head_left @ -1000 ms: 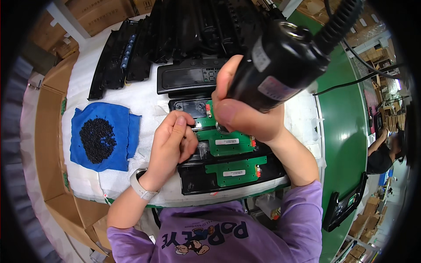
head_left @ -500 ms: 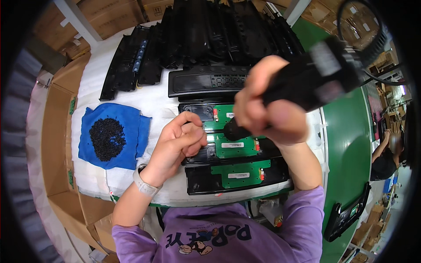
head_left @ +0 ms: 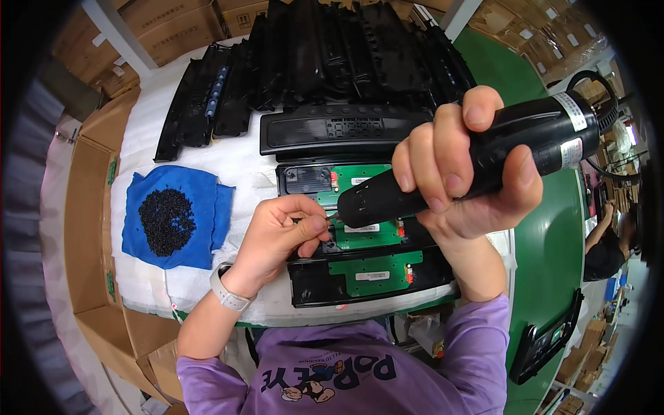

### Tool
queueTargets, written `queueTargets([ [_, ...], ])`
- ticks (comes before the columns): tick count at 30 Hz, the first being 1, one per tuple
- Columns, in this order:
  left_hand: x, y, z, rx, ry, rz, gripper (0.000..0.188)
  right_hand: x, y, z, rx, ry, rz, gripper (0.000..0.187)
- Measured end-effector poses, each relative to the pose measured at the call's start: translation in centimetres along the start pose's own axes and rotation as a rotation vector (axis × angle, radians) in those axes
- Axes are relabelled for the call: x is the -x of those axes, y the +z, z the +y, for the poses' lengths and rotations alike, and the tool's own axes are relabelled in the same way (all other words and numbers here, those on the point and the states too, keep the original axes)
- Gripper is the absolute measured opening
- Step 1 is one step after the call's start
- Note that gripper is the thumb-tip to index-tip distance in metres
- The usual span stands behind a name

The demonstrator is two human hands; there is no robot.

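Observation:
My right hand (head_left: 460, 162) is wrapped round a black electric screwdriver (head_left: 515, 135), its nose tilted down to the left and its thin bit pointing at my left fingers. My left hand (head_left: 287, 225) is closed in a pinch at the bit's tip; whatever it pinches is too small to make out. Below both hands lie black panels carrying green circuit boards (head_left: 366, 266), each with a white label and a red-and-white connector. To the left, a heap of small black screws (head_left: 166, 220) rests on a blue cloth (head_left: 211, 232).
Behind the boards lies a black panel with a display window (head_left: 311, 131). A stack of long black housings (head_left: 311, 55) fills the back of the white-covered table (head_left: 149, 283). Cardboard (head_left: 97, 228) lines the left side. The driver's cable (head_left: 609, 104) loops at right; a co-worker (head_left: 609, 242) is beyond.
The screwdriver has swung lower and more level, bringing its nose to my left fingers. My left hand has shifted slightly down, its fingertips now pinched at the bit.

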State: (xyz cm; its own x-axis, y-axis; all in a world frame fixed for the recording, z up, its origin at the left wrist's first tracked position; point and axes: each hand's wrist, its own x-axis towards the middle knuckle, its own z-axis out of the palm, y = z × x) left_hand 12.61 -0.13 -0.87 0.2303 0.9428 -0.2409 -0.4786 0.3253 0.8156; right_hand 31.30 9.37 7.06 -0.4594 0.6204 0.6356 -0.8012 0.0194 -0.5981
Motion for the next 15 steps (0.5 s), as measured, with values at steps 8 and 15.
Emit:
queueTargets([
  [8, 0.05, 0.59, 0.23, -0.104, -0.016, 0.025, 0.017, 0.18, 0.50, 0.31, -0.005, 0.014, 0.101, 0.035],
  [15, 0.18, 0.74, 0.30, -0.080, -0.032, 0.063, 0.026, 0.40, 0.58, 0.78, 0.012, -0.039, 0.167, 0.034],
])
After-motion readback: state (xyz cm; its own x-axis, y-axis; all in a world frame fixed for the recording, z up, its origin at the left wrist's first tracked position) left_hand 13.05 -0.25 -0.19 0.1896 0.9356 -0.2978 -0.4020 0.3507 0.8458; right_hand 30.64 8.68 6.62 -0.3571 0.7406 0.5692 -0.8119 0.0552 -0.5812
